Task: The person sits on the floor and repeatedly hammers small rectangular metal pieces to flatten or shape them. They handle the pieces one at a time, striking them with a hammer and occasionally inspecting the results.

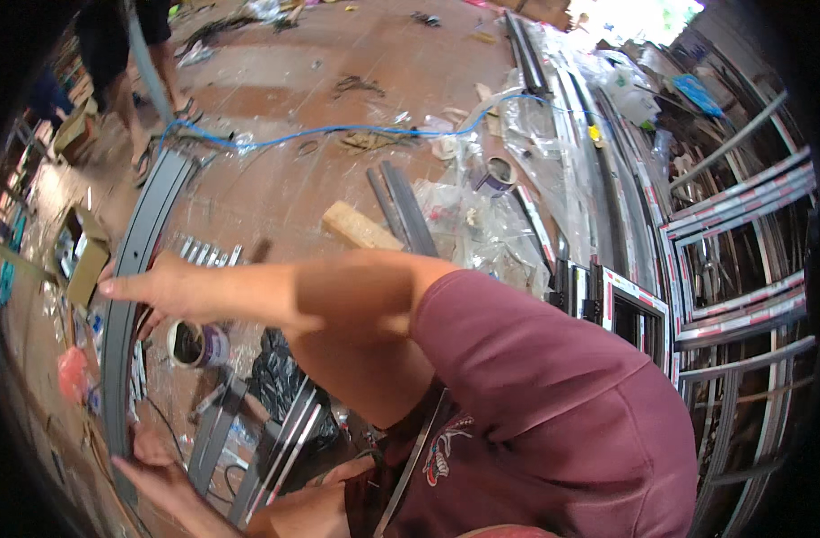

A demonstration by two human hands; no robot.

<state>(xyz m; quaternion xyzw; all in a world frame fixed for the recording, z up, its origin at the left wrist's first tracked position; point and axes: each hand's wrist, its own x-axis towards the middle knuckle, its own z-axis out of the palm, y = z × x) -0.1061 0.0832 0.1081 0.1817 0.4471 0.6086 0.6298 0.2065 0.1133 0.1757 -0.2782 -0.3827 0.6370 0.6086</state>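
Note:
A long grey metal profile (117,359) runs up the left side of the view. My right hand (154,287) grips it near the middle, thumb over the top face and fingers round the far edge and underneath. Lower down, my left hand (159,471) holds the same profile by its edge, thumb across it and some fingers hidden. Beside my right hand, a row of short metal pieces (211,252) lies on the floor. A tin can (197,344) stands just right of the profile.
A blue hose (320,137) crosses the tiled floor. A wooden block (360,226) and dark profiles (401,206) lie ahead. Window frames (741,215) are stacked at right. An open cardboard box (89,260) is at left. Another person's legs (127,99) stand at the far left.

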